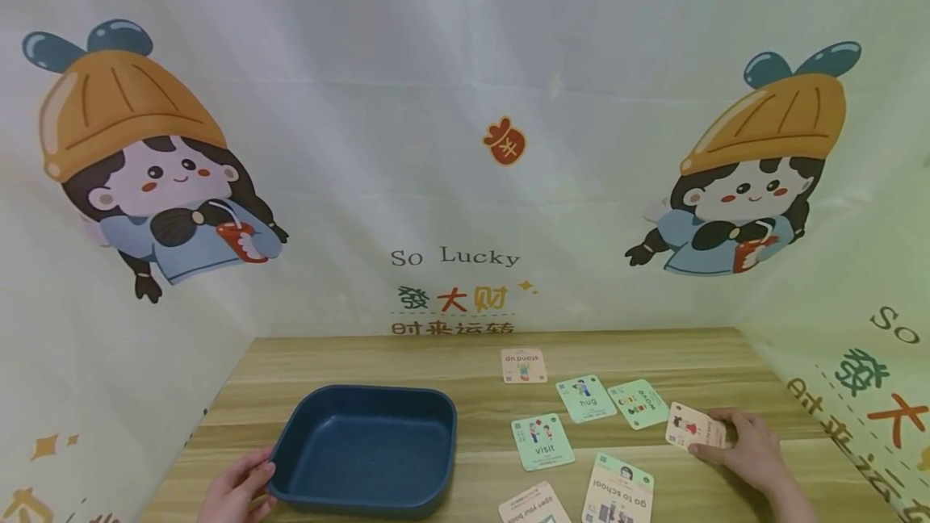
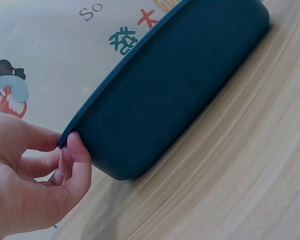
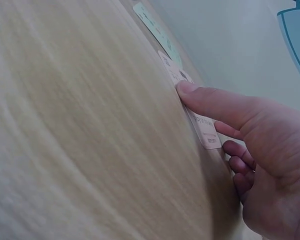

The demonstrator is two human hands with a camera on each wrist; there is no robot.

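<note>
Pink card (image 1: 685, 424) was pinched in right hand (image 1: 748, 446), just beside green card (image 1: 639, 404) — light edge grip was needed to avoid bending. Tray (image 1: 363, 458) was pinched at its left side by left hand (image 1: 236, 489).

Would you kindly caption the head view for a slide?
Left fingers pinch a dark-blue rectangular tray by its rim; right fingers hold a pale-pink rectangular card near green illustrated cards.

7 cards (image 1: 542, 441) tot., 1 tray (image 1: 374, 458), 2 hands (image 1: 751, 452)
</note>
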